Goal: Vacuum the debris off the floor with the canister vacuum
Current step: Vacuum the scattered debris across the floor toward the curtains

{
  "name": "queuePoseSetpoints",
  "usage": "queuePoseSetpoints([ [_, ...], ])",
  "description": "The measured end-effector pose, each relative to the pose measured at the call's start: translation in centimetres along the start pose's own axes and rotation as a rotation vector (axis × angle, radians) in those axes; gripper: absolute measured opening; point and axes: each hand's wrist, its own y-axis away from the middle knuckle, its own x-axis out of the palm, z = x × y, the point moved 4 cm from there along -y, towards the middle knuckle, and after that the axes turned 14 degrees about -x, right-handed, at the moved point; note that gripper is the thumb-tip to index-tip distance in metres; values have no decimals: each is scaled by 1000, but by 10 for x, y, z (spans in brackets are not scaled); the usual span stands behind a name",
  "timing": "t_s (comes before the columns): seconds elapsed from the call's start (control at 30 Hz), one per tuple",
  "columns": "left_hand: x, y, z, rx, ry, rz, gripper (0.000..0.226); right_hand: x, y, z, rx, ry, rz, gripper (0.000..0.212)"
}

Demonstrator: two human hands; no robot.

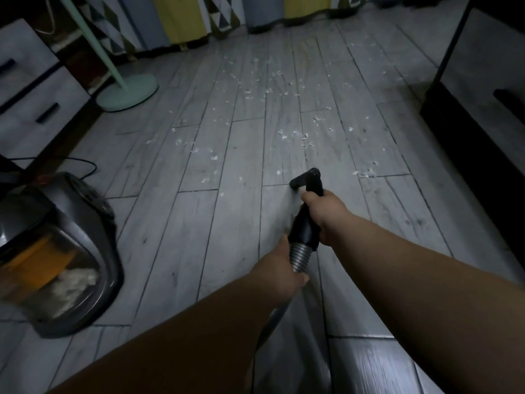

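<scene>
White scraps of debris (284, 95) lie scattered over the grey plank floor (233, 217), from mid-frame to the far curtains. My right hand (324, 214) grips the black vacuum handle (306, 223), whose short black nozzle (305, 179) points down at the floor just short of the nearest scraps. My left hand (281, 265) holds the ribbed grey hose (299, 255) right behind the handle. The canister vacuum (59, 251), grey with a clear dust bin holding pale fluff, stands on the floor at the left.
A mint-green fan stand base (127, 92) sits at the back left beside a white drawer unit (31, 89). Patterned curtains (184, 18) hang along the far wall. A dark cabinet (483, 109) lines the right side. A black cable (76, 163) runs behind the canister.
</scene>
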Motion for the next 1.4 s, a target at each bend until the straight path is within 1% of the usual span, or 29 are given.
queuePoseSetpoints([
  [0.1,-12,11,18,-37,-1,-6,80,25,12,-1,28,16,59,49],
  [0.27,-23,40,52,-43,-9,-3,78,55,48,-5,93,136,114,55],
  [0.37,-37,60,76,-34,2,16,72,73,75,-12,114,222,111,61],
  [0.47,-50,75,102,-49,-28,14,70,92,100,-16,104,276,70,65],
  [0.63,-65,93,145,-61,-52,3,77,128,129,-27,143,204,22,58],
  [0.73,-83,106,169,-48,-10,14,77,152,148,-33,165,175,16,57],
  [0.87,-112,126,188,-3,-20,-10,70,181,172,-16,113,114,15,53],
  [1.0,-140,151,202,57,22,-4,67,207,203,11,53,114,-6,56],
  [1.17,-168,181,218,118,62,-33,70,230,238,34,1,107,-16,54],
  [1.3,-186,196,220,138,58,-44,71,242,252,48,-15,45,-17,55],
  [1.4,-182,206,222,131,0,-80,74,237,261,41,-5,35,-31,52],
])
